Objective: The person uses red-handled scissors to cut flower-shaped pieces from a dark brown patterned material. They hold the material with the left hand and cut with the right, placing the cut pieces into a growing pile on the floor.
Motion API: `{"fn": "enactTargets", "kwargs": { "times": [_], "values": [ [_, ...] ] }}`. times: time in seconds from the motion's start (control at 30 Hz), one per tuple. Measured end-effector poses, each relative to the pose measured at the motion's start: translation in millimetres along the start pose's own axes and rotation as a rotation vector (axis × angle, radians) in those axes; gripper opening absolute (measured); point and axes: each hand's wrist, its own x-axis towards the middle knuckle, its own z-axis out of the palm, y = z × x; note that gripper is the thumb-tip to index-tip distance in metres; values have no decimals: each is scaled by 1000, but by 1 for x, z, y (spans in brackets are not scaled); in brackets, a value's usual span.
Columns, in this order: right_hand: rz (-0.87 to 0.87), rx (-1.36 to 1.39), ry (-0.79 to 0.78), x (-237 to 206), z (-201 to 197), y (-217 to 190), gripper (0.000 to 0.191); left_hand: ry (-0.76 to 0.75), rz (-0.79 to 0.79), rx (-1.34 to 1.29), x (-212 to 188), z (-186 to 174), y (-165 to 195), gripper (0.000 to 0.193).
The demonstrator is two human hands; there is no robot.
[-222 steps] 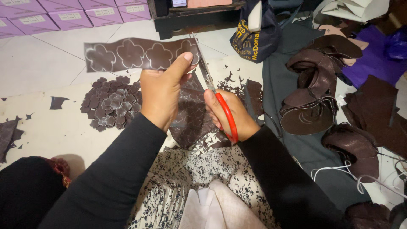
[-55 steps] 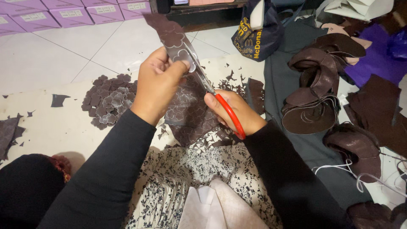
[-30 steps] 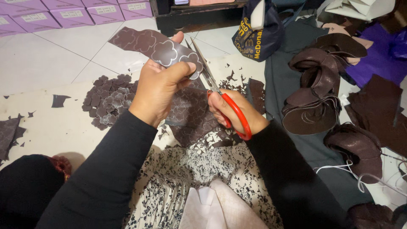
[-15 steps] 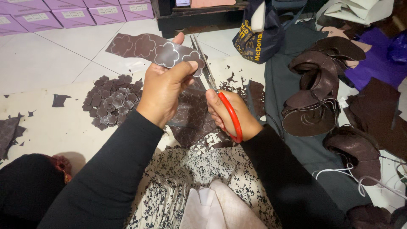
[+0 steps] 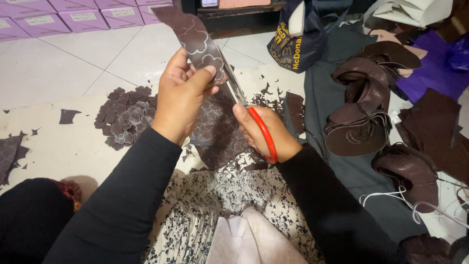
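Brown leather strip (image 5: 193, 34), marked with pale flower outlines, stands up and away from the person's lap, its lower end pinched in the left hand (image 5: 181, 100). The thumb lies across the front of the strip right by one outlined flower, and the fingers close behind it, so the hand is clamped on the strip's near end while the rest rises free toward the top of the view. Just to the right, the scissors (image 5: 246, 110) meet the strip's edge beside that thumb; their blades look nearly together at the leather, though I can't tell exactly how far they gape. The right hand (image 5: 264, 134) is wrapped tight around the red handles, slightly lower than the left hand and close beside it.

Below both hands lies a bigger sheet of the same leather (image 5: 215, 134) with more flower outlines, resting on a patterned black-and-white skirt (image 5: 220, 205). To the left, on the pale floor covering, sits a pile of cut flower pieces (image 5: 124, 117), with small scraps scattered around. Off to the right are curled brown leather offcuts (image 5: 361, 117) on grey cloth, and a dark bag (image 5: 298, 39) stands beyond.
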Motion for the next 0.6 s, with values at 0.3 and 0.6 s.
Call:
{"fn": "enactTargets", "kwargs": {
  "times": [0.3,0.6],
  "values": [
    [-40,-61,23,6,-5,4,54,-34,7,113,0,6,-8,22],
    [-10,84,-19,5,-6,7,55,30,38,107,0,5,-4,36]
  ]
}}
